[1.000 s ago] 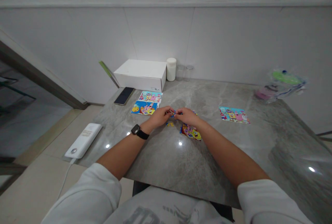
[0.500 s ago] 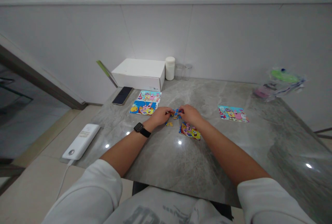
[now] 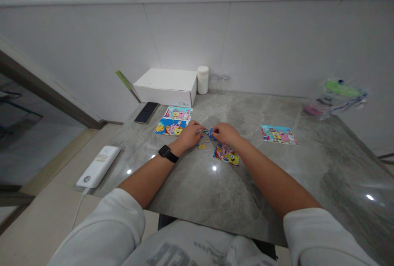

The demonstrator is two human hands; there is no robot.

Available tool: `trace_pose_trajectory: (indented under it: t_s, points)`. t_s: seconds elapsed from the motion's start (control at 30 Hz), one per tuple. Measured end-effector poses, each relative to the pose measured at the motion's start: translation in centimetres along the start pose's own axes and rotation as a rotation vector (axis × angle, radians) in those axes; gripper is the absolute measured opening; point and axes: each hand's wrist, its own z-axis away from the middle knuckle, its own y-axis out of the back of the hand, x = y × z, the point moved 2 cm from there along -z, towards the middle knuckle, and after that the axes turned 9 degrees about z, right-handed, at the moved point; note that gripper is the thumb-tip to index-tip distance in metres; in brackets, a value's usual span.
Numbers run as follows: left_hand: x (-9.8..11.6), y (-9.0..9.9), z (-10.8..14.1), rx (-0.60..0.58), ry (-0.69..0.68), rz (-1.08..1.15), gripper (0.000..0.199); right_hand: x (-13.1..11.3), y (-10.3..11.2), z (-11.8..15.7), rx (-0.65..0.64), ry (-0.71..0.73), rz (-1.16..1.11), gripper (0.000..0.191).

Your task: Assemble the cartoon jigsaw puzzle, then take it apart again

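Small blue and yellow jigsaw pieces (image 3: 208,135) lie in a loose group between my two hands. My left hand (image 3: 191,134) rests at their left, thumb and forefinger apart, with no piece visible between them. My right hand (image 3: 225,133) is bent over the right side of the group, its fingertips pinched on a blue puzzle piece (image 3: 212,136) that they partly cover. A yellow piece (image 3: 201,146) lies by itself just below. Under my right wrist is a partly joined puzzle (image 3: 227,154) with pink and yellow cartoon figures; its upper right is hidden by the wrist.
Two cartoon picture cards (image 3: 172,126) lie left of my hands, another cartoon picture (image 3: 278,134) to the right. Behind stand a white box (image 3: 166,87), a white bottle (image 3: 202,80) and two glasses (image 3: 219,84). A phone (image 3: 147,112), power bank (image 3: 98,166) and plastic bag (image 3: 335,98) are near the edges.
My left hand's fingers have spread and lifted slightly away from the pieces. My right hand has shifted a little left over the group. The view has tilted slightly.
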Motion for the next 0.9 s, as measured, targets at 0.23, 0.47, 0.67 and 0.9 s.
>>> trace_pose_trajectory:
  t_s: [0.23,0.47,0.67,0.9]
  points:
    - [-0.1,1.7,2.9,-0.271,0.023,-0.006,0.026,0.7,1.4,2.5,0.022,0.039,-0.022,0.019]
    - [1.3,0.5,2.0,-0.284,0.001,-0.097,0.012,1.1,-0.3,5.3,-0.103,0.114,-0.063,0.02]
    - [3.7,-1.4,1.2,-0.166,-0.058,-0.106,0.019,1.8,-1.3,5.3,-0.082,0.105,-0.14,0.012]
    - [7.1,-4.6,2.1,-0.33,-0.099,-0.105,0.033,3.2,-0.9,6.2,-0.024,0.087,-0.052,0.025]
